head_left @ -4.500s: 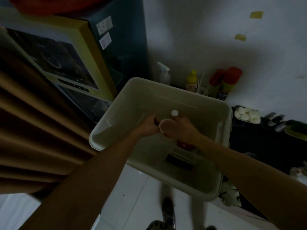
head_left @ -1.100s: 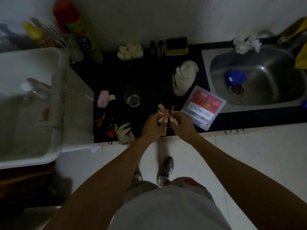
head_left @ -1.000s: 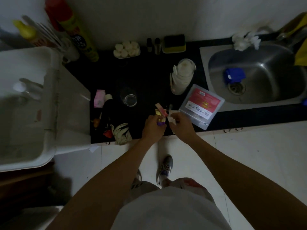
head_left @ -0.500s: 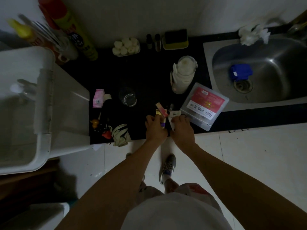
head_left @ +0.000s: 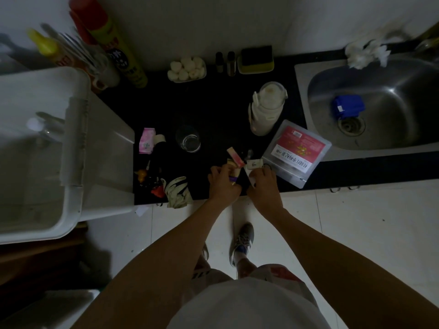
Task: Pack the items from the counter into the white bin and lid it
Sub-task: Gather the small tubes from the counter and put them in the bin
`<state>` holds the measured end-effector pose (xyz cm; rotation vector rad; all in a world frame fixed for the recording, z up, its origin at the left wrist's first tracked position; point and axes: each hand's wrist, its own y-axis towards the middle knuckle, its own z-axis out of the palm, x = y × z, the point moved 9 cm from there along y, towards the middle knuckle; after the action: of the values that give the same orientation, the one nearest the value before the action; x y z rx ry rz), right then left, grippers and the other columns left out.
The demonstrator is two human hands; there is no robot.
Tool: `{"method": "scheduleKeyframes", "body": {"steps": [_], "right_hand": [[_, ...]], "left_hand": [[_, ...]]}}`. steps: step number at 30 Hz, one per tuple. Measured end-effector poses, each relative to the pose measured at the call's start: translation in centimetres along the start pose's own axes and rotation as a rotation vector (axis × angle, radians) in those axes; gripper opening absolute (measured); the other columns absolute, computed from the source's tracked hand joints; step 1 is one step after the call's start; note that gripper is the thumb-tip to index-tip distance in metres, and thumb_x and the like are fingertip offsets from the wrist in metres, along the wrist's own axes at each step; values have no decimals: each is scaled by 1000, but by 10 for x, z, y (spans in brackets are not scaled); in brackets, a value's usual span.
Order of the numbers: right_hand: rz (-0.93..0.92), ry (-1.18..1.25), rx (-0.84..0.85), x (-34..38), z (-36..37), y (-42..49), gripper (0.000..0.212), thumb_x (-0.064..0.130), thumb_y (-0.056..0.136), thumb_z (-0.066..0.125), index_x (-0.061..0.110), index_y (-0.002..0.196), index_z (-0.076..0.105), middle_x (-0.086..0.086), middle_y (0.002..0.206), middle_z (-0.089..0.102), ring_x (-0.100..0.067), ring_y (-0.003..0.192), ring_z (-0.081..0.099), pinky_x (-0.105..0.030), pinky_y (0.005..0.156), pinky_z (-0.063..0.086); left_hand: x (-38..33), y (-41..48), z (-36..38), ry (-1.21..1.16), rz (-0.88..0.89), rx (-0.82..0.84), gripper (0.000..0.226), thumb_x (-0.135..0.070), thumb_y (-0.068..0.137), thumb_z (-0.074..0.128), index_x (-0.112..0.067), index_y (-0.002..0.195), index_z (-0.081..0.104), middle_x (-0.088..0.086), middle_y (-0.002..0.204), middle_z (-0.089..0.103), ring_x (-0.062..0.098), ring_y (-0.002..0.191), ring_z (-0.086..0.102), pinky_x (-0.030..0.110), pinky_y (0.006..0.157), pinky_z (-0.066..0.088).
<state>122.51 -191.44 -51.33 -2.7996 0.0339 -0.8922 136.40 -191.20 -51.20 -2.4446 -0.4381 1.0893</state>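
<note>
Seen from above at a dark kitchen counter (head_left: 213,110), both hands are closed over small packets near the front edge. The left hand (head_left: 223,184) is curled around a bundle of slim sachets (head_left: 234,162), one pink-striped packet standing out above the knuckles and a purple tip showing below them. The right hand (head_left: 262,184) is folded onto a small white packet (head_left: 254,164), pinched between thumb and fingers just beside the bundle. A pink-labelled resealable pouch (head_left: 298,151) lies flat to the right of the hands, partly overlapping the rim of the steel sink (head_left: 384,100), in which a blue object (head_left: 348,108) rests by the drain. A lidded white jug (head_left: 267,108) stands behind the pouch, and an empty drinking glass (head_left: 188,140) stands to its left. Further left, a pink tissue pack (head_left: 146,144), a dark bottle (head_left: 158,153) and a striped glove (head_left: 177,192) are clustered at the counter's end. The white bin (head_left: 40,148) sits open at the far left, beside the counter, with a clear bottle visible inside and its translucent lid (head_left: 109,157) propped against its right wall. Along the back wall are set a red-capped spray can (head_left: 111,41), a tray of white balls (head_left: 187,68) and a sponge (head_left: 256,59).
</note>
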Motion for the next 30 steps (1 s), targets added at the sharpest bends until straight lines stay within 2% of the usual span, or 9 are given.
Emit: {"method": "scheduleKeyframes", "body": {"steps": [6, 10, 13, 16, 18, 21, 23, 26, 30], "right_hand": [[101, 213, -15, -7, -5, -3, 37, -1, 74, 68, 5, 108, 56, -13, 122, 48, -29, 118, 44, -30, 92, 43], [81, 168, -2, -5, -3, -3, 38, -4, 74, 67, 1, 111, 57, -18, 127, 48, -32, 123, 42, -22, 91, 33], [64, 136, 5, -5, 1, -4, 39, -6, 73, 67, 1, 110, 58, -18, 126, 48, -34, 124, 42, -27, 97, 37], [81, 186, 9, 1, -2, -2, 36, -3, 69, 66, 5, 104, 59, -13, 114, 50, -33, 112, 47, -37, 92, 46], [116, 253, 5, 4, -5, -1, 31, -1, 70, 66, 8, 98, 58, -7, 104, 48, -31, 102, 49, -40, 85, 48], [170, 433, -33, 7, -12, -6, 25, 3, 74, 65, 13, 95, 56, -9, 99, 52, -29, 91, 54, -33, 75, 49], [210, 535, -56, 6, -15, -9, 23, 5, 77, 64, 14, 97, 57, -10, 100, 55, -25, 89, 57, -29, 76, 49], [256, 673, -58, 6, -16, -12, 19, 14, 85, 62, 17, 103, 60, -7, 102, 61, -18, 91, 62, -31, 81, 53], [359, 942, -52, 10, -21, -17, 18, 6, 94, 52, 10, 111, 59, -3, 95, 63, -14, 83, 61, -26, 74, 51]], "left_hand": [[3, -2, -4, -97, 9, 3, 49, -3, 75, 68, -13, 119, 49, 9, 129, 34, 30, 114, 47, 41, 97, 47], [5, -5, -11, -154, 15, -17, 45, 4, 77, 64, -6, 117, 50, 10, 126, 35, 28, 107, 53, 31, 90, 49], [8, -9, -15, -172, 14, -23, 42, 5, 76, 63, -4, 116, 51, 9, 122, 37, 25, 99, 53, 26, 82, 46], [9, -13, -20, -207, -23, -12, 36, -2, 78, 66, -8, 112, 54, 4, 116, 37, 18, 90, 51, 25, 75, 45], [11, -15, -26, -225, -24, -27, 31, -6, 79, 67, -10, 108, 56, 1, 111, 38, 15, 87, 50, 21, 72, 43], [13, -20, -38, -266, -3, -73, 22, -10, 80, 69, -11, 98, 56, -1, 109, 37, 10, 77, 51, 10, 58, 43], [16, -21, -44, -322, -15, -102, 18, -13, 81, 69, -14, 92, 55, -3, 106, 39, 10, 73, 52, 14, 55, 44], [16, -23, -50, -427, -25, -110, 14, -17, 82, 67, -19, 86, 54, 4, 99, 53, 22, 75, 59, 24, 55, 46], [11, -27, -55, -525, -24, -104, 6, -12, 90, 59, -12, 95, 55, 10, 85, 63, 20, 64, 61, 14, 44, 43]]}}
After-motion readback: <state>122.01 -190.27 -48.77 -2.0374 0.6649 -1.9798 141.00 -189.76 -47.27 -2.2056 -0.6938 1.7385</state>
